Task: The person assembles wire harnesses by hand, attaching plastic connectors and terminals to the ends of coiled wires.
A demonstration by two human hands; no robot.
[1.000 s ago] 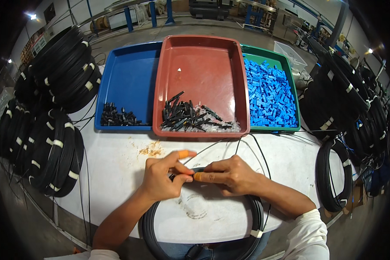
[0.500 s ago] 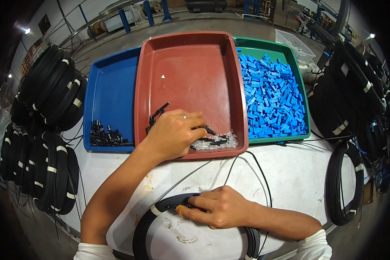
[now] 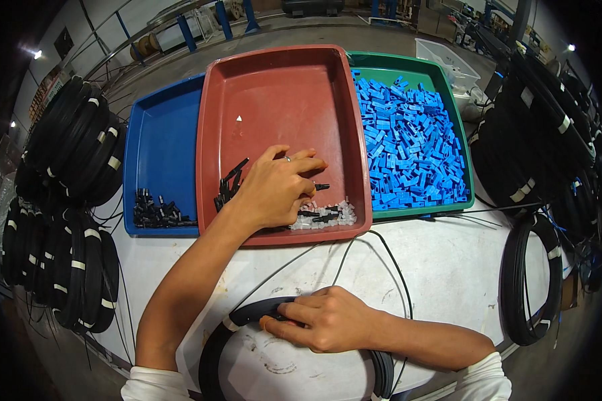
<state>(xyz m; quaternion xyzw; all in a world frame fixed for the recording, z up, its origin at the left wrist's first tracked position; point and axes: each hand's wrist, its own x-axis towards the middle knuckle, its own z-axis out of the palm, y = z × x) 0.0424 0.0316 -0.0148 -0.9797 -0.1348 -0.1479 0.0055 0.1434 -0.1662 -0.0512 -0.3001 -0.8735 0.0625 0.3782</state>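
My left hand (image 3: 281,188) reaches into the front part of the red tray (image 3: 281,100). Its fingers are spread and bent downward over small black connector pieces (image 3: 229,184) and a heap of clear plastic caps (image 3: 338,215). Nothing shows in its grasp, though the undersides of the fingers are hidden. On the white table, my right hand (image 3: 331,321) is closed round the upper rim of a coil of black cable (image 3: 214,354). An orange-brown covering shows on one of its fingertips. Loose cable ends (image 3: 403,281) run from the coil toward the tray.
A blue tray (image 3: 164,134) with black pieces stands left of the red one. The green tray (image 3: 401,63) on the right holds many blue clips (image 3: 411,147). Banded cable coils are stacked at left (image 3: 73,147) and right (image 3: 532,147); another coil (image 3: 512,287) leans at the table's right.
My left hand has opened its fingers and shifted slightly over the pieces in the red tray. My right hand stays on the coil. The whole view has shifted a little.
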